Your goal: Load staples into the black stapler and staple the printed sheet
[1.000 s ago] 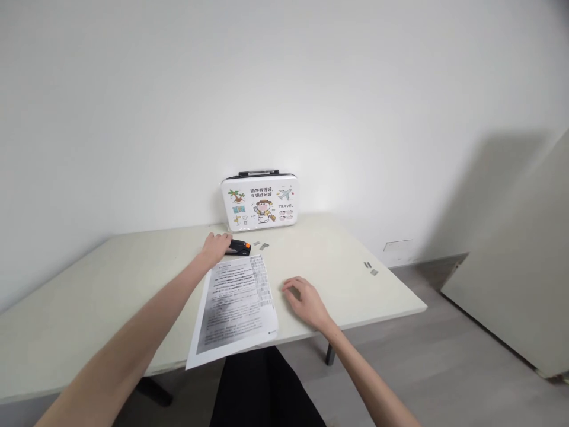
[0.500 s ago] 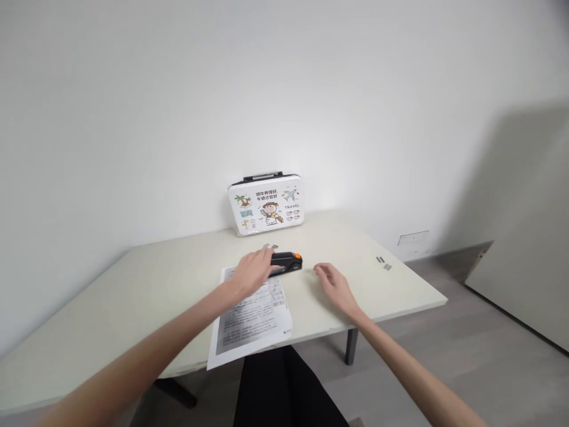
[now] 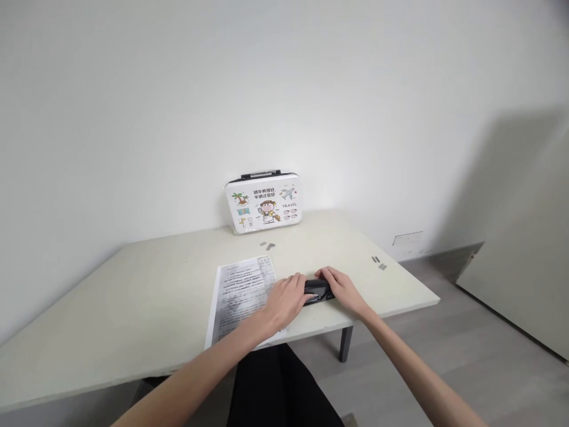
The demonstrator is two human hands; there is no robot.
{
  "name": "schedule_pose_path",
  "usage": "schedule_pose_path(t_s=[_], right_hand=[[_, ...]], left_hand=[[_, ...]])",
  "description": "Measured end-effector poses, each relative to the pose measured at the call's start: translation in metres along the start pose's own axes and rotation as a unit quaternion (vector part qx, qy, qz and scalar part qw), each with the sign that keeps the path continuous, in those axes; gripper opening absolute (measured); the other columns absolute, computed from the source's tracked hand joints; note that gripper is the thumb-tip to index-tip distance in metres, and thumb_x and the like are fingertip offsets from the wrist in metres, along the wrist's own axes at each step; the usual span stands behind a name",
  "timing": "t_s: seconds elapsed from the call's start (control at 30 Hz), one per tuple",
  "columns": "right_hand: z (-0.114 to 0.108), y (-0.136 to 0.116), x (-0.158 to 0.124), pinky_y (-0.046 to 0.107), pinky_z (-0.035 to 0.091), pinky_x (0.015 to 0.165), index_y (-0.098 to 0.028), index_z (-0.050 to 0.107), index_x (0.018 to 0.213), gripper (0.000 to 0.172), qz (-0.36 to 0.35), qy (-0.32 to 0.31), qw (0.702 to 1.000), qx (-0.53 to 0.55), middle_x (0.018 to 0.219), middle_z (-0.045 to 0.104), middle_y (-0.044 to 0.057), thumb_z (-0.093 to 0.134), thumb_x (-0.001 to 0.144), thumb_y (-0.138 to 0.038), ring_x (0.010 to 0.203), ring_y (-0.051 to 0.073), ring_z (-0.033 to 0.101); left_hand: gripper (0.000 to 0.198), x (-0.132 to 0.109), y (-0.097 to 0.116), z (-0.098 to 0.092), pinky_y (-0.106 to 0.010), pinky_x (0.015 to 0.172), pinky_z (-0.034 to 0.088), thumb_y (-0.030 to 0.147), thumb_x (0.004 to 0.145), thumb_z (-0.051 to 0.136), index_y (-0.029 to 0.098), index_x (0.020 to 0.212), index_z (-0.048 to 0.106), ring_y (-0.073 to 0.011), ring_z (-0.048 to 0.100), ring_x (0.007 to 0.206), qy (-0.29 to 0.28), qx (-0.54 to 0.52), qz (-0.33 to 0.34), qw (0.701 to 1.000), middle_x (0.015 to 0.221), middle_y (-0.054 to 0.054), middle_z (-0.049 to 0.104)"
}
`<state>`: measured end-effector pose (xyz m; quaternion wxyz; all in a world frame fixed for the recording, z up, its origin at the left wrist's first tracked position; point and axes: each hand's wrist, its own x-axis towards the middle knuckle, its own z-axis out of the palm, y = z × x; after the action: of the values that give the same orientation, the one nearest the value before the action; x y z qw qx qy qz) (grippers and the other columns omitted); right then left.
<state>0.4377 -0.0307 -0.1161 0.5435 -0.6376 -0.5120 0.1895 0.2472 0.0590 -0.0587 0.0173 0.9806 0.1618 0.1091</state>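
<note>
A black stapler (image 3: 316, 289) lies near the table's front edge, to the right of the printed sheets. My left hand (image 3: 288, 298) is closed over its left end. Around the right end are the bent fingers of my right hand (image 3: 343, 289), which hide its orange part. The printed paper (image 3: 237, 292) rests on the table under my left wrist and forearm, its lower part covered by that arm.
A white cartoon-printed case (image 3: 265, 204) with a black handle stands against the wall at the table's back. Small grey staple strips (image 3: 270, 247) lie in front of it, with more strips (image 3: 382, 267) to the right. The table (image 3: 146, 296) ends close to my legs.
My left hand has carried the stapler right and toward me, off the paper. My right hand has closed on its other end. The view has shifted slightly.
</note>
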Motion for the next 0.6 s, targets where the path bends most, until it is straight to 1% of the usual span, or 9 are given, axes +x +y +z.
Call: schedule_pose_path(t_s=[0.07, 0.13, 0.2, 0.23, 0.3, 0.37, 0.47, 0.6], right_hand=[[0.000, 0.003, 0.001, 0.037, 0.052, 0.095, -0.023, 0.073, 0.105, 0.054, 0.001, 0.001, 1.000, 0.015, 0.104, 0.079, 0.007, 0.036, 0.104, -0.063, 0.098, 0.025, 0.071], [0.000, 0.006, 0.001, 0.038, 0.051, 0.096, -0.023, 0.070, 0.109, 0.052, 0.002, 0.000, 1.000, 0.031, 0.103, 0.079, 0.007, 0.037, 0.104, -0.062, 0.098, 0.025, 0.071], [0.000, 0.007, 0.001, 0.039, 0.050, 0.096, -0.023, 0.067, 0.112, 0.049, 0.010, 0.005, 0.999, 0.044, 0.102, 0.079, 0.007, 0.039, 0.104, -0.062, 0.097, 0.025, 0.071], [0.000, 0.007, 0.000, 0.039, 0.050, 0.096, -0.023, 0.066, 0.113, 0.047, 0.015, 0.009, 0.999, 0.049, 0.100, 0.079, 0.007, 0.041, 0.103, -0.062, 0.096, 0.025, 0.071], [0.001, 0.008, 0.000, 0.041, 0.050, 0.096, -0.023, 0.064, 0.113, 0.046, 0.024, 0.014, 0.998, 0.058, 0.098, 0.079, 0.007, 0.042, 0.103, -0.063, 0.095, 0.026, 0.072], [0.001, 0.008, -0.001, 0.042, 0.050, 0.097, -0.024, 0.063, 0.113, 0.046, 0.027, 0.015, 0.997, 0.077, 0.101, 0.079, 0.007, 0.042, 0.102, -0.064, 0.097, 0.026, 0.072], [0.001, 0.009, 0.000, 0.042, 0.051, 0.098, -0.024, 0.062, 0.114, 0.046, 0.025, 0.011, 0.994, 0.106, 0.110, 0.077, 0.009, 0.043, 0.102, -0.065, 0.100, 0.026, 0.073], [0.000, 0.011, 0.001, 0.043, 0.051, 0.101, -0.026, 0.062, 0.116, 0.044, 0.028, -0.001, 0.993, 0.117, 0.112, 0.077, 0.009, 0.044, 0.102, -0.064, 0.105, 0.026, 0.072]], left_hand=[[0.018, -0.005, -0.001, 0.004, -0.041, 0.081, 0.052, 0.037, 0.107, 0.054, 0.026, 0.120, 0.053, -0.0298, 0.072, 0.101, 0.014, -0.045, -0.013, 0.999, 0.116, -0.011, 0.070], [0.024, -0.013, -0.004, 0.005, -0.039, 0.080, 0.053, 0.035, 0.105, 0.056, 0.026, 0.127, 0.051, -0.0283, 0.072, 0.101, 0.032, -0.090, -0.041, 0.995, 0.120, -0.010, 0.070], [0.027, -0.020, -0.010, 0.005, -0.038, 0.078, 0.052, 0.036, 0.103, 0.060, 0.026, 0.127, 0.054, -0.0275, 0.072, 0.099, 0.037, -0.125, -0.074, 0.989, 0.119, -0.008, 0.072], [0.024, -0.023, -0.013, 0.003, -0.038, 0.078, 0.052, 0.038, 0.102, 0.062, 0.025, 0.122, 0.057, -0.0271, 0.071, 0.098, 0.034, -0.137, -0.086, 0.986, 0.116, -0.008, 0.073], [0.021, -0.026, -0.018, 0.000, -0.036, 0.078, 0.052, 0.043, 0.102, 0.062, 0.024, 0.108, 0.065, -0.0262, 0.071, 0.096, 0.023, -0.154, -0.097, 0.983, 0.108, -0.006, 0.075], [0.028, -0.027, -0.021, -0.002, -0.034, 0.078, 0.051, 0.049, 0.102, 0.060, 0.023, 0.096, 0.069, -0.0249, 0.071, 0.094, 0.017, -0.166, -0.096, 0.981, 0.102, -0.005, 0.076], [0.034, -0.025, -0.022, -0.003, -0.033, 0.076, 0.050, 0.053, 0.101, 0.060, 0.023, 0.092, 0.073, -0.0232, 0.071, 0.088, 0.018, -0.177, -0.099, 0.979, 0.097, -0.004, 0.076], [0.027, -0.024, -0.023, -0.002, -0.032, 0.073, 0.048, 0.049, 0.096, 0.068, 0.023, 0.090, 0.074, -0.0222, 0.071, 0.085, 0.014, -0.189, -0.108, 0.976, 0.092, -0.002, 0.077]])
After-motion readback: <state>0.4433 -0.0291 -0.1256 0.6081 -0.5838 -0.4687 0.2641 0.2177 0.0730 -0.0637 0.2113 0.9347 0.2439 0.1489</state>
